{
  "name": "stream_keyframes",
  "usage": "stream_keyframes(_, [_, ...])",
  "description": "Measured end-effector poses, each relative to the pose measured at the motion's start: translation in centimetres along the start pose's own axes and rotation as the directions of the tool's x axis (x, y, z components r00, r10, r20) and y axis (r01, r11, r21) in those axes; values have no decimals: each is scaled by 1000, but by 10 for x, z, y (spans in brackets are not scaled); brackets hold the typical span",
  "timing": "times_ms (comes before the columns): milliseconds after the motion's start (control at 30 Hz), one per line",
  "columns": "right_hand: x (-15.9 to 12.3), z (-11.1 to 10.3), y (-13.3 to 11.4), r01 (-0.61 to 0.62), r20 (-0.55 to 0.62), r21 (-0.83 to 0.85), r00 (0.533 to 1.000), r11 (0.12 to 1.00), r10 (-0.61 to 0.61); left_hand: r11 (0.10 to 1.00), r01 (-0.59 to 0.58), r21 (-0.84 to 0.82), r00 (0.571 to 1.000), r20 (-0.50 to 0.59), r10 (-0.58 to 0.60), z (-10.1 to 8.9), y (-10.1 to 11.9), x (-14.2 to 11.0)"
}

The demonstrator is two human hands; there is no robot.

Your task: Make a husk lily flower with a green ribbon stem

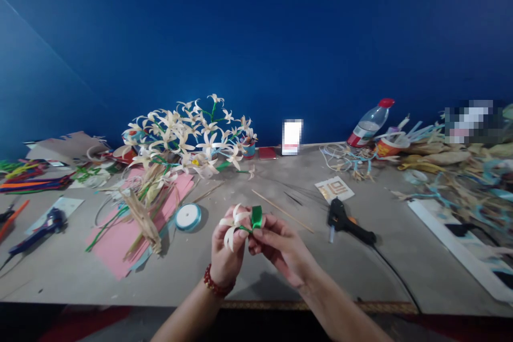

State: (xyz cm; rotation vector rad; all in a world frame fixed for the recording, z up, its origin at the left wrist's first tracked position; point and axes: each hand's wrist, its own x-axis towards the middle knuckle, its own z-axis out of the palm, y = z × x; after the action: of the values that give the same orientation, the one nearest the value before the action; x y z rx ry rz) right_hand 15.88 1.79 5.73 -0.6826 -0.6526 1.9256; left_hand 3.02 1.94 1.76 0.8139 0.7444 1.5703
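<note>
Near the front edge of the table, both my hands meet in the middle of the view. My left hand [225,254], with a red bead bracelet at the wrist, pinches the base of a cream-white artificial flower [231,227] whose petals curl outward. Fingers of my right hand [280,243] are closed on a shiny green ribbon [257,217], which stands up in a loop beside the flower and meets its stem. The stem's lower part is hidden by my fingers. A finished bunch of similar white flowers [192,133] stands at the back.
A ribbon spool [188,217] and pink paper [116,240] with dried husks [140,219] lie left. To the right are a black glue gun [350,224] with its cord, a thin stick [282,211], a white power strip [452,251] and a tilted bottle [368,123]. A blue wall rises behind.
</note>
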Motion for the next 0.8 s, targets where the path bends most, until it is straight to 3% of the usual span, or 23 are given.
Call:
stream_keyframes(67, [0, 0, 1, -47, 36, 39, 998, 998, 46, 999, 34, -40, 995, 91, -31, 2, 4, 1])
stream_keyframes(133, [0, 0, 2, -26, 34, 16, 999, 1000, 26, 998, 35, -47, 994, 109, -30, 6, 6, 2])
stream_keyframes(233, [0, -2, 6, 201, -34, -157, 977, 967, -209, 999, -18, -27, 998, 54, 20, 11, 6, 3])
stream_keyframes(333, [0, -7, 13, 376, -52, -409, 900, 832, -432, 999, -52, 3, 999, -7, 52, 15, 3, 2])
stream_keyframes(467, [-2, -15, 22, 412, -28, -652, 826, 637, -563, 999, -15, 34, 994, -107, 18, 16, 0, 0])
stream_keyframes(533, [-3, -16, 22, 420, -20, -686, 805, 594, -593, 999, -2, 45, 994, -112, 7, 15, 1, 0])
stream_keyframes(633, [-3, -13, 19, 413, -44, -628, 827, 660, -560, 996, -51, 74, 996, -68, 57, 16, 4, 0])
stream_keyframes(800, [-1, -5, 9, 303, -96, -323, 932, 896, -350, 997, -72, 27, 997, -9, 72, 20, 8, 1])
